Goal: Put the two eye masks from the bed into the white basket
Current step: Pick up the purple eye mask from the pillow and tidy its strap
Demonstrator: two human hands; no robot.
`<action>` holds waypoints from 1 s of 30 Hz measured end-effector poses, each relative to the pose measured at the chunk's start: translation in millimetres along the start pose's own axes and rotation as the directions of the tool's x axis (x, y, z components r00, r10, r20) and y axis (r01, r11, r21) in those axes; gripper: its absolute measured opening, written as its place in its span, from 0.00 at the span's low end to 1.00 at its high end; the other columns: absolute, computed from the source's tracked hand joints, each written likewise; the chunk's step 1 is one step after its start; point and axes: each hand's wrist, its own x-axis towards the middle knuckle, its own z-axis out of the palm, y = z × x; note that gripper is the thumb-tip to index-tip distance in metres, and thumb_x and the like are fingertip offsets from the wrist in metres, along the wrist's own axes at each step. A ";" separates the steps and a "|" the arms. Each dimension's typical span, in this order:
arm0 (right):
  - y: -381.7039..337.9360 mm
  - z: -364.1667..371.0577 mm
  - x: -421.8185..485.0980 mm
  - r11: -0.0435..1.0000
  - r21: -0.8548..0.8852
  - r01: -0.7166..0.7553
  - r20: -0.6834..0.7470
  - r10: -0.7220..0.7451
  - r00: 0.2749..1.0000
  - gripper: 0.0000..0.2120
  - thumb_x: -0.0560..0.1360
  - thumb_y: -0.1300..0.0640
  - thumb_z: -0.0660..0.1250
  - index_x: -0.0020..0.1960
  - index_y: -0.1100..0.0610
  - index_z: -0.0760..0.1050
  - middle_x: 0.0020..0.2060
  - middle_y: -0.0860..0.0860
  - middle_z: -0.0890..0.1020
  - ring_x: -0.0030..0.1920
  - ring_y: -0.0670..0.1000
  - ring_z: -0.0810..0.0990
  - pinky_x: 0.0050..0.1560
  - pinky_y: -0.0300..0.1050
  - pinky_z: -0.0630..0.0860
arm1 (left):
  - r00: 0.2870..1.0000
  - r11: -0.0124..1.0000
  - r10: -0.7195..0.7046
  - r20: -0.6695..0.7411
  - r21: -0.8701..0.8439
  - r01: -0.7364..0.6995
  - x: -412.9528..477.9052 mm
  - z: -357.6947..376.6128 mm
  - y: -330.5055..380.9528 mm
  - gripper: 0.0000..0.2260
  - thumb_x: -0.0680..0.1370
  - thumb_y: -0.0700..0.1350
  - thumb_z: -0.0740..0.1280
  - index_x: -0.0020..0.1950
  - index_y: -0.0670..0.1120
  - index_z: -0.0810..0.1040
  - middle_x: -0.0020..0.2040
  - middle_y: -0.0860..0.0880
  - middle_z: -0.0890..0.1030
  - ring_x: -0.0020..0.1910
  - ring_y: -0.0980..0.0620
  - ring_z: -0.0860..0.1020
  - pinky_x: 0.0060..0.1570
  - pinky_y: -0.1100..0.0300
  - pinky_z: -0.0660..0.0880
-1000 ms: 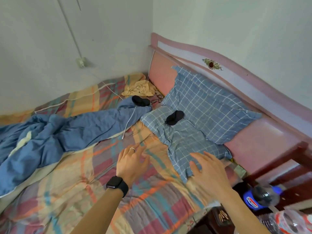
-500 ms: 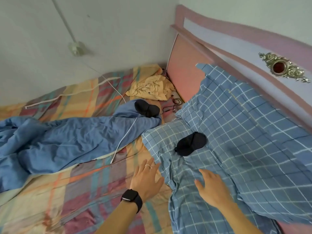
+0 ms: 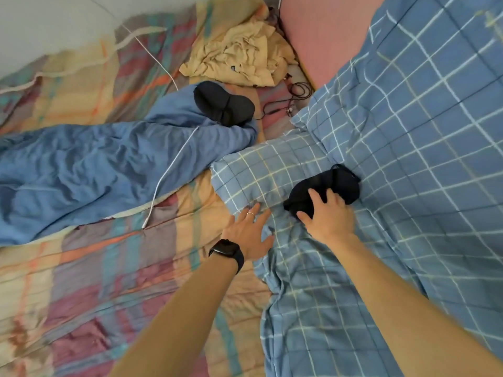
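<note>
Two black eye masks lie on the bed. The near eye mask (image 3: 337, 183) rests on the blue checked pillow (image 3: 408, 137). My right hand (image 3: 328, 216) lies over its lower end, thumb on the left edge and fingers on top, pinching it. The far eye mask (image 3: 224, 104) sits on the crumpled blue blanket (image 3: 95, 170), out past both hands. My left hand (image 3: 249, 232), with a ring and a black watch, is pressed flat on the bed with spread fingers at the pillow's corner. The white basket is out of view.
A crumpled yellow cloth (image 3: 242, 58) lies near the pink headboard (image 3: 324, 36). A white cable (image 3: 168, 172) runs across the blue blanket, and black cables (image 3: 288, 102) are coiled between the far mask and the pillow. A plaid bedsheet (image 3: 95, 281) covers the mattress.
I have leaned in over the bed. My right hand moved forward onto the near eye mask and closed on it. My left hand slid forward to the pillow's corner.
</note>
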 end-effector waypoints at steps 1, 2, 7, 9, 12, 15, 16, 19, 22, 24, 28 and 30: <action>-2.3 3.3 2.3 1.000 -0.018 -0.010 -0.045 0.009 0.999 0.31 0.79 0.38 0.60 0.77 0.49 0.59 0.76 0.62 0.65 0.74 0.64 0.65 0.69 0.60 0.66 | 1.000 1.000 0.003 0.021 0.004 -0.003 3.3 3.0 -0.1 0.32 0.79 0.62 0.55 0.80 0.56 0.48 0.82 0.49 0.47 0.79 0.43 0.53 0.74 0.40 0.56; -5.0 5.7 4.0 0.999 -0.029 -0.022 -0.083 0.019 0.996 0.28 0.79 0.40 0.62 0.75 0.50 0.63 0.73 0.61 0.68 0.71 0.64 0.68 0.66 0.59 0.68 | 0.999 1.000 0.002 0.033 0.006 -0.003 5.2 5.9 0.4 0.32 0.79 0.62 0.55 0.80 0.55 0.48 0.82 0.49 0.47 0.79 0.42 0.53 0.74 0.40 0.56; -5.7 -0.2 1.0 1.000 0.025 -0.001 -0.227 0.007 0.974 0.11 0.80 0.58 0.62 0.62 0.55 0.74 0.53 0.54 0.83 0.51 0.59 0.82 0.47 0.52 0.73 | 0.999 0.999 -0.006 0.044 0.041 0.004 -2.6 1.9 4.9 0.32 0.81 0.58 0.57 0.80 0.55 0.45 0.82 0.49 0.45 0.79 0.43 0.50 0.76 0.40 0.52; -2.4 -11.5 -14.6 0.979 0.203 0.031 -0.265 0.024 0.964 0.10 0.81 0.59 0.62 0.61 0.57 0.76 0.49 0.54 0.84 0.45 0.59 0.83 0.40 0.50 0.73 | 0.999 1.000 -0.012 0.048 0.022 0.011 -14.7 -11.9 6.9 0.31 0.81 0.56 0.59 0.80 0.55 0.47 0.82 0.47 0.47 0.79 0.42 0.51 0.76 0.40 0.53; -6.4 -30.9 -64.4 0.824 0.555 0.112 -0.281 0.059 0.958 0.09 0.81 0.56 0.63 0.59 0.55 0.78 0.44 0.51 0.85 0.40 0.54 0.82 0.34 0.49 0.76 | 0.999 0.994 -0.035 0.014 -0.100 0.036 -49.3 -37.2 10.6 0.32 0.79 0.55 0.61 0.79 0.55 0.50 0.81 0.45 0.53 0.78 0.42 0.55 0.74 0.41 0.57; -17.3 -48.2 -134.5 0.645 0.761 0.068 -0.100 0.013 0.995 0.03 0.80 0.52 0.65 0.51 0.48 0.78 0.38 0.42 0.83 0.36 0.43 0.80 0.34 0.40 0.74 | 0.997 0.920 -0.034 -0.063 -0.392 0.007 -103.6 -69.4 15.7 0.35 0.76 0.54 0.65 0.79 0.57 0.51 0.79 0.46 0.59 0.76 0.44 0.59 0.71 0.45 0.65; -22.8 -55.3 -160.2 0.580 0.813 0.047 -0.038 -0.028 0.999 0.03 0.79 0.53 0.66 0.48 0.48 0.78 0.36 0.42 0.83 0.36 0.42 0.81 0.35 0.38 0.73 | 0.997 0.877 -0.029 -0.078 -0.480 -0.012 -125.4 -81.6 17.4 0.36 0.75 0.54 0.66 0.79 0.59 0.51 0.77 0.47 0.61 0.75 0.45 0.61 0.69 0.47 0.67; -41.8 -80.0 -237.8 0.336 0.941 -0.045 0.101 -0.150 0.984 0.03 0.78 0.57 0.69 0.47 0.52 0.81 0.38 0.47 0.86 0.39 0.44 0.84 0.43 0.41 0.77 | 0.999 0.813 0.024 -0.036 -0.580 -0.040 -195.9 -112.5 21.3 0.36 0.73 0.53 0.68 0.78 0.62 0.54 0.76 0.49 0.64 0.74 0.48 0.61 0.69 0.50 0.65; -64.6 -102.8 -307.8 0.155 0.977 -0.144 0.179 -0.248 0.952 0.07 0.74 0.52 0.73 0.51 0.53 0.84 0.44 0.55 0.87 0.43 0.50 0.85 0.45 0.47 0.80 | 0.992 0.776 0.108 0.058 -0.629 -0.048 -267.1 -132.2 19.3 0.26 0.73 0.59 0.68 0.70 0.56 0.73 0.68 0.51 0.74 0.67 0.51 0.70 0.67 0.48 0.67; -85.9 -114.0 -347.2 0.065 0.980 -0.190 0.200 -0.222 0.954 0.14 0.72 0.48 0.74 0.53 0.55 0.83 0.44 0.55 0.87 0.42 0.52 0.86 0.41 0.46 0.81 | 0.994 0.728 0.095 0.046 -0.684 -0.038 -314.4 -142.8 13.4 0.17 0.74 0.60 0.68 0.58 0.53 0.81 0.57 0.56 0.81 0.56 0.54 0.77 0.61 0.48 0.73; -130.3 -133.4 -416.5 -0.235 0.953 -0.190 0.173 -0.090 0.981 0.16 0.81 0.45 0.60 0.53 0.55 0.79 0.43 0.54 0.88 0.39 0.54 0.87 0.33 0.45 0.81 | 0.988 0.625 -0.081 -0.132 -0.779 -0.053 -402.0 -160.6 -1.7 0.10 0.77 0.56 0.69 0.49 0.51 0.82 0.43 0.50 0.84 0.41 0.51 0.80 0.44 0.49 0.75; -156.8 -143.9 -457.4 -0.256 0.961 -0.101 0.086 -0.070 0.994 0.15 0.78 0.41 0.61 0.57 0.49 0.78 0.45 0.52 0.89 0.42 0.54 0.88 0.34 0.43 0.81 | 0.965 0.606 -0.142 -0.218 -0.791 -0.090 -447.9 -167.6 -11.5 0.11 0.76 0.56 0.70 0.44 0.50 0.82 0.37 0.51 0.83 0.34 0.52 0.78 0.36 0.51 0.71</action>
